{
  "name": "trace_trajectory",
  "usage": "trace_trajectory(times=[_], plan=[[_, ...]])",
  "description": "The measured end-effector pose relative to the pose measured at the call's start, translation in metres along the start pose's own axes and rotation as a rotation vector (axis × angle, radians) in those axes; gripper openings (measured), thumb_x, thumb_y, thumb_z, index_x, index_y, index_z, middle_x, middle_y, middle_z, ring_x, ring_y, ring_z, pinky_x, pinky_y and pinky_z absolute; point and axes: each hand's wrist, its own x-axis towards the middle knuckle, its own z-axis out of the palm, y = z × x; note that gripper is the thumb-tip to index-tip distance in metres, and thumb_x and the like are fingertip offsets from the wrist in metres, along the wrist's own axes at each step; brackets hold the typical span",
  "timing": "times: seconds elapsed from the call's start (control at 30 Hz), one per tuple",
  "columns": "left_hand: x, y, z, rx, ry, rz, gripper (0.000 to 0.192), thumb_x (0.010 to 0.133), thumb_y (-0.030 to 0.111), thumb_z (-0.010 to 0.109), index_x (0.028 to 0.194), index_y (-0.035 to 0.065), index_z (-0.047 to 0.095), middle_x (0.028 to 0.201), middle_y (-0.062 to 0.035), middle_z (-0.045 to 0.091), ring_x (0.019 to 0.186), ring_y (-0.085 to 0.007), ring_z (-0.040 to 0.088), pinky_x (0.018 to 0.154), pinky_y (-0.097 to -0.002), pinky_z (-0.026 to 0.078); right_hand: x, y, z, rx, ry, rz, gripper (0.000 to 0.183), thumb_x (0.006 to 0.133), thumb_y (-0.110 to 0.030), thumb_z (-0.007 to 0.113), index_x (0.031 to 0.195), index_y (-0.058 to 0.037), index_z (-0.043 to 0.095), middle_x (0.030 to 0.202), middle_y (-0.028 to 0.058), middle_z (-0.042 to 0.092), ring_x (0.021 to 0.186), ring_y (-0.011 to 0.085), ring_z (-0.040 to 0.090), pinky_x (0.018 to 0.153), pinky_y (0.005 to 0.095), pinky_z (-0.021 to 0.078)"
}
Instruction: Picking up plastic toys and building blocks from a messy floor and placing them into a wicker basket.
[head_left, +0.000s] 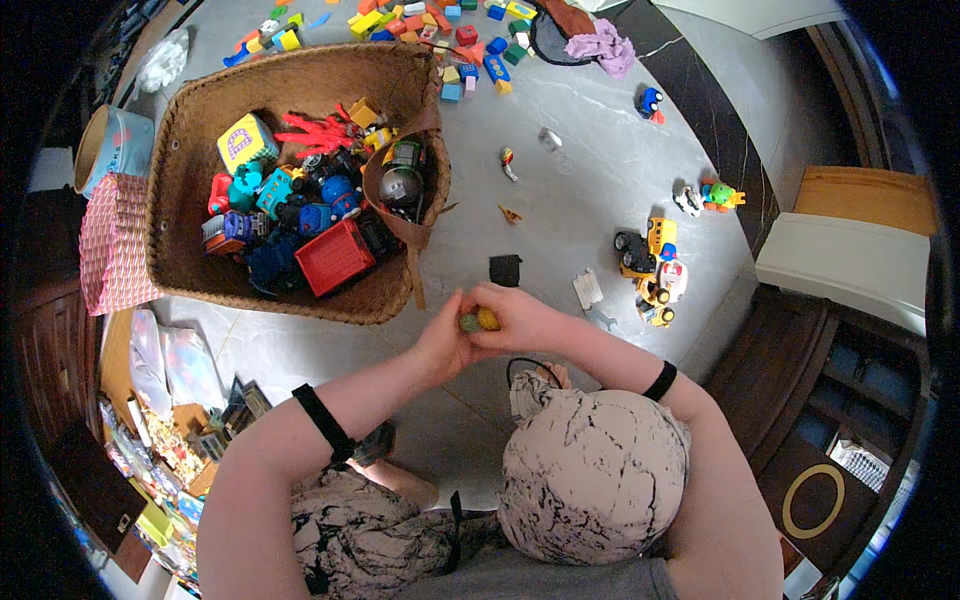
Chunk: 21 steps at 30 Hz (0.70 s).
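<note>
My left hand (444, 346) and my right hand (514, 319) meet over the grey marble floor (450, 420). Between the fingers are a small green ball-like piece (469, 323) and a yellow one (488, 319); each hand touches them, and the fingers hide part of both. Just beyond the hands lies a flat black square piece (505, 270). A large brown woven basket (300, 307) stands at the left, holding a red toy truck bed (334, 257), a yellow-and-white soft cube (247, 142), a blue toy figure (341, 196) and several other toys.
Colourful blocks (466, 35) are scattered at the top. Toy vehicles, including a yellow bus (661, 236), lie at the right. Small pieces and a silver toy wrench (602, 320) lie nearer. A dark wooden cabinet (780, 360) borders the right side; plastic bags (187, 367) are at the left.
</note>
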Motion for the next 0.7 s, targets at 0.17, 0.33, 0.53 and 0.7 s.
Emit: trace_trajectory(times=[0.17,0.33,0.53,0.7], plan=[[-0.006,0.004,-0.003,-0.101,-0.009,0.089,0.049,0.096,0.048,0.031,0.128,0.0126,0.038,0.125,-0.0087,0.046,0.111,-0.0240,0.052,0.091,-0.0410,0.047,0.001,-0.033,-0.030,0.220,-0.163,0.012,0.048,0.075,-0.014,0.062,0.119,-0.0015,0.046,0.116,0.0161,0.053,0.108,0.0272,0.053,0.091,0.0351,0.0425],[-0.021,0.009,0.026,0.031,-0.009,0.126,0.041,0.095,0.038,0.044,0.128,0.0145,0.039,0.121,-0.0076,0.049,0.110,-0.0237,0.052,0.092,-0.0392,0.045,-0.009,-0.054,-0.058,0.527,-0.275,0.086,0.059,0.081,-0.002,0.051,0.136,-0.0018,0.029,0.128,0.0101,0.048,0.116,0.0177,0.046,0.098,0.0323,0.0376],[-0.031,0.009,0.044,0.127,-0.051,0.128,0.048,0.092,0.026,0.054,0.132,0.0118,0.031,0.122,-0.0080,0.048,0.111,-0.0213,0.052,0.093,-0.0386,0.045,-0.014,-0.047,-0.072,0.444,-0.332,0.159,0.060,0.082,-0.011,0.060,0.136,-0.0031,0.035,0.129,0.0110,0.050,0.111,0.0155,0.051,0.095,0.0314,0.0423],[-0.050,0.003,0.066,0.032,-0.166,0.153,0.049,0.095,0.022,0.049,0.136,0.0099,0.025,0.128,-0.0085,0.042,0.114,-0.0227,0.049,0.098,-0.0382,0.041,-0.015,-0.081,-0.092,0.169,-0.289,0.178,0.052,0.078,-0.017,0.068,0.124,-0.0008,0.050,0.112,0.0120,0.062,0.101,0.0180,0.059,0.086,0.0321,0.0487]])
